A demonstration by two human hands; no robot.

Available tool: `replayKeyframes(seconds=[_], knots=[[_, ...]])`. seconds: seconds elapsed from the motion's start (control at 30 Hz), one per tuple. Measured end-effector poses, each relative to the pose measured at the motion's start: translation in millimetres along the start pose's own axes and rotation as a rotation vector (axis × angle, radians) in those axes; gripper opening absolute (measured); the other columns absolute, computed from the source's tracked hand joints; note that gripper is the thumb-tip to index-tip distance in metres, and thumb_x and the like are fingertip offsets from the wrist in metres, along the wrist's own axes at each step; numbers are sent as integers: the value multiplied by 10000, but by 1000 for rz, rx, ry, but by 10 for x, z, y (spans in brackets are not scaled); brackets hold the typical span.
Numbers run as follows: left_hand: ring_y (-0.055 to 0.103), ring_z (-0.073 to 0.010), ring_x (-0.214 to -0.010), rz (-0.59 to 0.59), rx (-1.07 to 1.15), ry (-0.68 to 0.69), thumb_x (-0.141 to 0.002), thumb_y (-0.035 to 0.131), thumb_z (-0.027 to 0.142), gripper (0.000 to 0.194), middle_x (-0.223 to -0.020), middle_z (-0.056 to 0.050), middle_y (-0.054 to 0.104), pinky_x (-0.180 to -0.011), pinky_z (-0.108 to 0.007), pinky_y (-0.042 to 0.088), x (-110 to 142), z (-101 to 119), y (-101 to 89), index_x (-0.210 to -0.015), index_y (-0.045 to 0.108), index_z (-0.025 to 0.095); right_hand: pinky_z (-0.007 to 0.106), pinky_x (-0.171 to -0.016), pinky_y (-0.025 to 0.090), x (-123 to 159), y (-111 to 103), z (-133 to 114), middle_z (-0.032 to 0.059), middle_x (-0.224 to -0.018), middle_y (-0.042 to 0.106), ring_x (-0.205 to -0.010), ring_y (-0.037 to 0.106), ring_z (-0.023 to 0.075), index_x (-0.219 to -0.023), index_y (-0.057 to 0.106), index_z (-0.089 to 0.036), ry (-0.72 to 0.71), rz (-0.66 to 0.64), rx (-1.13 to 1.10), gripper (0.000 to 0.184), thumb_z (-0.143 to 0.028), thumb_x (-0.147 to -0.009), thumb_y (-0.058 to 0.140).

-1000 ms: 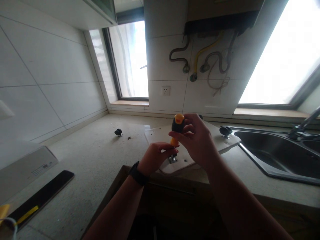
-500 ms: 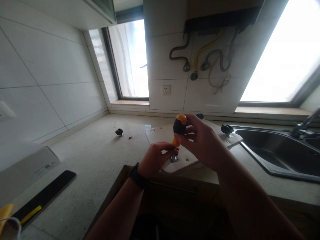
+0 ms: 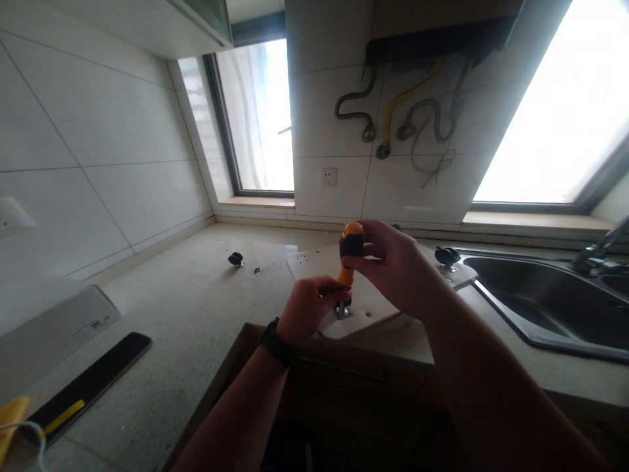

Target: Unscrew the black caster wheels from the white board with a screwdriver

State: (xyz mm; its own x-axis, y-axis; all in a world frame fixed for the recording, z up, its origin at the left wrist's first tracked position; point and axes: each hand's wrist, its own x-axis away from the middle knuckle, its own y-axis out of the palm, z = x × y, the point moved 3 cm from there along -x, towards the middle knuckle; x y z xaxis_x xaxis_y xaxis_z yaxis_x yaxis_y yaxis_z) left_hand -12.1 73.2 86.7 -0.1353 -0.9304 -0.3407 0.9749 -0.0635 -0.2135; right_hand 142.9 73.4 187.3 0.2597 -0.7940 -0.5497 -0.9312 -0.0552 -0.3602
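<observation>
My right hand (image 3: 388, 262) is closed around the handle of a black and orange screwdriver (image 3: 350, 244), held upright with its tip hidden low. My left hand (image 3: 314, 305), with a dark watch on the wrist, pinches a caster (image 3: 343, 309) beside the screwdriver's lower end. That caster's metal plate sits on a white board (image 3: 378, 314) near its front edge; fingers hide most of its wheel. Another black caster (image 3: 447, 256) stands on the board's right end. A loose caster (image 3: 236, 259) lies on the counter to the left, with small dark screws (image 3: 256, 270) close by.
The speckled counter (image 3: 181, 295) carries a long black strip (image 3: 93, 387) and a pale flat box (image 3: 59, 334) at left. A steel sink (image 3: 531, 295) borders the board on the right. Pipes (image 3: 354, 108) and a wall socket (image 3: 329, 177) are behind.
The screwdriver has become more upright, and my right hand has turned slightly with it. My left hand remains low by the caster plate. The whole view has shifted a little.
</observation>
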Motion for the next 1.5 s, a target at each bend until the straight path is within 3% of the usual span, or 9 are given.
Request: replayKeyframes(seconds=[0.13,0.3,0.57,0.73,0.83,1.0,1.2,1.37,1.5], knots=[[759,-215,-820,34,36,-36,-805,825,245,93,-869,-62,828,-766,-317,563,-4,0,5,-855,807,169,489,-919,617,-25,13,-29,102,-1122,734,-1021,746,262,-1172,546,-221,-35,-157,-85,396,-230,-811,707],[739,-190,-752,48,12,-56,-778,840,219,87,-813,-53,817,-694,-282,541,4,30,-4,-803,779,162,447,-941,609,-7,67,-94,121,-1248,670,-1130,706,247,-1203,501,-221,-105,-271,-132,398,-160,-829,623],[721,-173,-722,61,61,-64,-771,841,215,118,-795,-54,803,-683,-277,535,34,64,5,-780,739,159,385,-712,607,-86,22,-90,50,-972,705,-775,685,190,-1113,704,-215,-9,-25,75,425,-380,-742,829],[674,-155,-671,95,69,-64,-741,877,257,216,-739,-42,764,-642,-269,504,24,37,25,-736,688,153,368,-796,612,-57,-23,-118,70,-1210,675,-943,714,195,-1272,632,-253,-54,-130,39,483,-253,-802,746],[638,-142,-646,96,69,-46,-756,872,278,242,-708,-23,728,-623,-267,481,17,9,52,-736,662,158,390,-823,609,-39,-3,-123,77,-1160,668,-980,703,211,-1254,585,-249,-70,-180,14,425,-264,-846,702],[636,-149,-644,147,30,-27,-727,897,254,264,-689,-11,717,-631,-275,477,17,29,53,-723,648,167,407,-780,580,-68,29,-109,66,-1121,624,-893,658,208,-1178,641,-276,-97,8,271,439,-402,-795,814],[712,-187,-797,70,-3,34,-795,853,277,171,-878,-40,798,-743,-302,539,34,4,19,-903,756,185,371,-735,590,-104,27,-41,39,-1100,670,-766,699,163,-1240,666,-267,26,25,5,537,-274,-730,833],[750,-219,-1003,-55,78,42,-888,750,253,194,-1078,-69,822,-932,-361,560,59,-37,30,-1066,807,201,400,-920,610,-73,-17,-16,53,-1177,686,-1069,686,201,-1349,594,-268,-38,-136,-116,520,-220,-841,695],[765,-249,-987,-37,147,-39,-833,787,224,176,-1026,-94,831,-951,-404,575,51,-4,30,-993,827,165,439,-1023,581,-63,-15,-14,69,-1313,657,-1229,641,216,-1405,530,-289,-80,-292,-191,499,-230,-918,623]])
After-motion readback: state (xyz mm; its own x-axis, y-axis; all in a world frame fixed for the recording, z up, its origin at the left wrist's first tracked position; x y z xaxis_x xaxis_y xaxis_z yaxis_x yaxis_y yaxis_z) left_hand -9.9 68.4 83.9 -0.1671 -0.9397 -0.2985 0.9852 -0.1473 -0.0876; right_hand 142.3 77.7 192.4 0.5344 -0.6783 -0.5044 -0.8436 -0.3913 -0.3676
